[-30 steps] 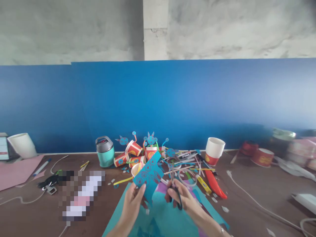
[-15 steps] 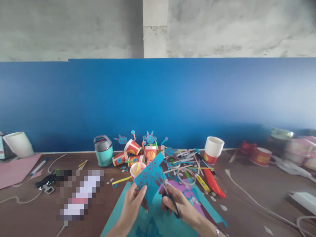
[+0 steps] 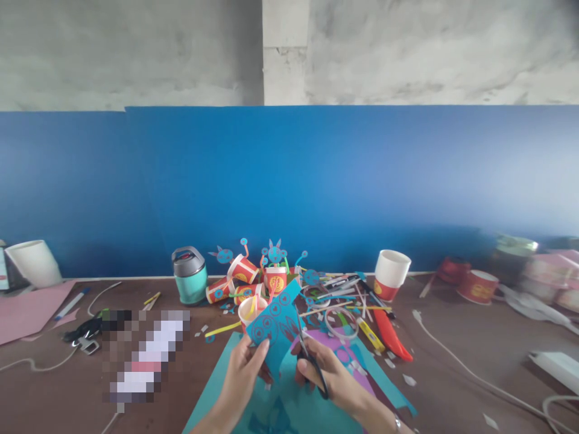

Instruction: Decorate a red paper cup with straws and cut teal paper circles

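Observation:
Between thumb and fingers, my left hand [image 3: 242,369] pinches the lower left corner of a blue sheet of paper [image 3: 280,343] with drawn circles and ear-like shapes. The sheet is tilted up above the table. My right hand [image 3: 326,369] is closed around the black handles of a pair of scissors [image 3: 316,369]. Their blades point up along the right edge of the blue paper. Beneath both hands lies a teal sheet [image 3: 217,401], with a purple sheet [image 3: 323,340] partly over it. Just behind the blue paper is a paper cup [image 3: 248,308].
Red and white cups with blue paper figures [image 3: 274,253] stand at the back. Right of them lie markers, a tape roll [image 3: 341,323], a yellow cutter [image 3: 371,335] and a red curved object [image 3: 392,337]. A teal flask [image 3: 190,283] stands left, stacked cups [image 3: 391,274] right.

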{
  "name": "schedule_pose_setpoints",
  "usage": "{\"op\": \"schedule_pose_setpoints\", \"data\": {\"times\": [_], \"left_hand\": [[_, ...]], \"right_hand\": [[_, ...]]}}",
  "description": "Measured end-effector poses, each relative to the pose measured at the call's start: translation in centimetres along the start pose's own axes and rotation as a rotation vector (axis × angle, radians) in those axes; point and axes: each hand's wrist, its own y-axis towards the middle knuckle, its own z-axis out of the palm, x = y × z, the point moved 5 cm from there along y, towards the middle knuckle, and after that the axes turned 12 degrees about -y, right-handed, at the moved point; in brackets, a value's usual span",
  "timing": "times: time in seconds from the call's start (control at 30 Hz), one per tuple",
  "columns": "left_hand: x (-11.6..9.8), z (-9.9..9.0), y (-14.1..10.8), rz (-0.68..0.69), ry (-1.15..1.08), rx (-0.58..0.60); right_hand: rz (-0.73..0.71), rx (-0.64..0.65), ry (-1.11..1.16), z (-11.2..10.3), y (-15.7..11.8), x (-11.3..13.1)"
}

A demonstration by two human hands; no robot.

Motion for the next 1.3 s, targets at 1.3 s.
{"op": "schedule_pose_setpoints", "data": {"times": [1.3], "left_hand": [[-0.36, -0.34, 0.46, 0.021, 0.005, 0.053]], "right_hand": [[-0.034, -0.029, -0.118, -0.35, 0.40, -0.40]]}}
